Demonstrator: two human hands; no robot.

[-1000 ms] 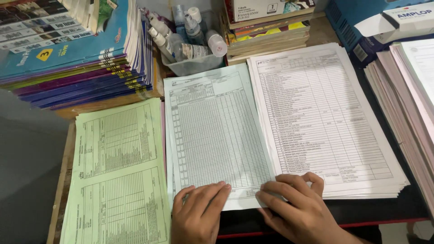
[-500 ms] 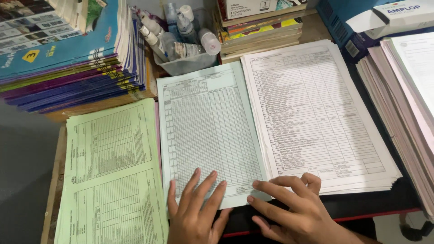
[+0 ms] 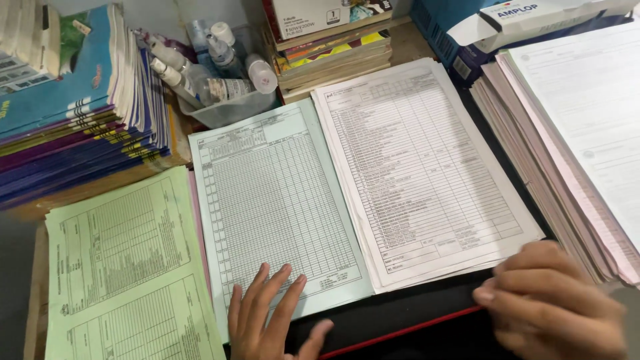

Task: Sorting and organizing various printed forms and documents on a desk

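Since the earlier frame, the right hand [image 3: 550, 303] has left the pale blue-green sheet [image 3: 280, 200] and drawn away to the lower right, fingers curled loosely and closed on nothing, beside the bottom corner of the white form stack [image 3: 420, 173]. Left hand [image 3: 267, 320]: flat, fingers spread, palm down on the sheet's bottom edge, pressing rather than gripping. Sheet: a finely ruled grid table, lying centre-front on the desk, its right margin just under the white stack, its left margin just beside the green forms [image 3: 127, 267], which carry two printed tables each. Behind: a clear tub of small bottles [image 3: 213, 73] with white caps; a slanted pile of blue- and purple-spined books [image 3: 80, 127] at left; a short book pile topped by a white box [image 3: 327, 33]; a blue carton with a white flap [image 3: 513, 20] at upper right. Thick white and pink paper stack [image 3: 580, 147] at far right. Open room: only the dark desk strip with its red edge [image 3: 400, 320] between the hands.
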